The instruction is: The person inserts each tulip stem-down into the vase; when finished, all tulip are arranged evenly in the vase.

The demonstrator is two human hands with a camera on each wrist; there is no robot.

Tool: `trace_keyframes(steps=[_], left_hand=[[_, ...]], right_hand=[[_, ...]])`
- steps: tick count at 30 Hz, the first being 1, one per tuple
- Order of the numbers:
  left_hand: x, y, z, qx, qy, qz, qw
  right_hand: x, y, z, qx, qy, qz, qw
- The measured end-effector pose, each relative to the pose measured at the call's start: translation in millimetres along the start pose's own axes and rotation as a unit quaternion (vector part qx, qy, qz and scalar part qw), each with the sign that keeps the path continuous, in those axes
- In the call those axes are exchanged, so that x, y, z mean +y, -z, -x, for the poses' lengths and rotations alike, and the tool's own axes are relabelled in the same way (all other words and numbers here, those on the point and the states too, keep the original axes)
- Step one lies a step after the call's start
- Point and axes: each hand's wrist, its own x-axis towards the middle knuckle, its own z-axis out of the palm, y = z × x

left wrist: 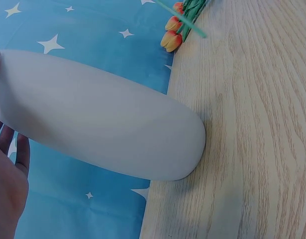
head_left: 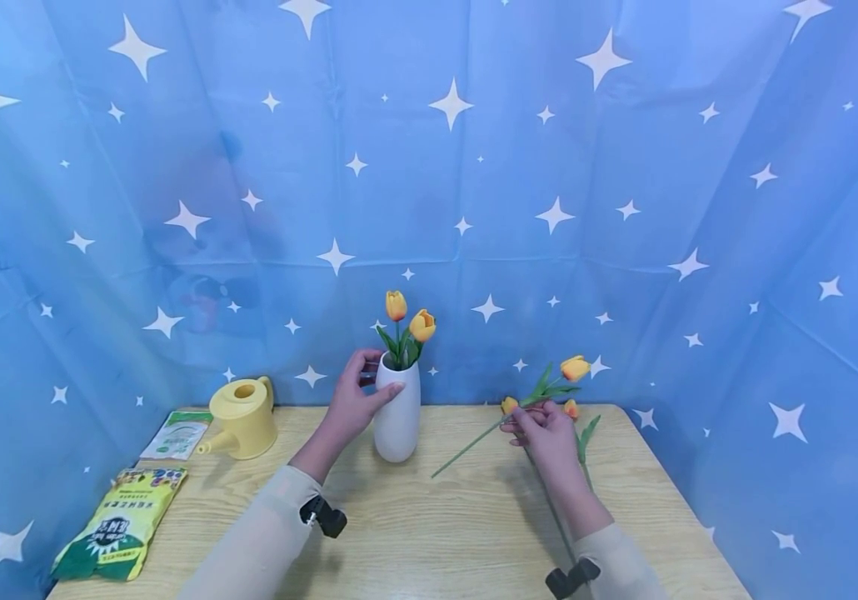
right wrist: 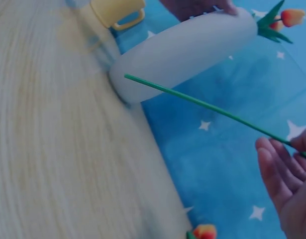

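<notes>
A white vase (head_left: 397, 412) stands on the wooden table, two yellow-orange tulips (head_left: 421, 326) with green leaves rising from its mouth. My left hand (head_left: 357, 400) grips the vase near its rim, thumb across the front and fingers behind. In my right hand (head_left: 549, 437) a third tulip (head_left: 575, 368) is pinched by its stem, bloom up to the right and the bare stem end (right wrist: 157, 86) slanting down towards the vase. More tulips lie on the table under and beside the right hand; one bloom (head_left: 571, 408) shows past its fingers, and their stems are partly hidden by the arm.
At the left stands a yellow watering can (head_left: 245, 421), its spout towards me. Beside it lie a green and white packet (head_left: 177, 435) and a yellow-green bag (head_left: 122, 525). A blue star-patterned curtain (head_left: 429, 183) hangs right behind the table's back edge.
</notes>
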Motion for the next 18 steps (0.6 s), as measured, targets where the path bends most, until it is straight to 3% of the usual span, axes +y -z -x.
trace_keyframes(steps=[10,18], left_hand=[[1.9,0.0,0.3,0.001,0.005,-0.012,0.9999],[2.7,0.6,1.0,0.0,0.006,-0.014,0.9999]], right_hand=[[-30,-5,-7.6,0.046,0.063,-0.042,0.9961],[-52,-4,-14.8,0.065,0.096,-0.041,0.9924]])
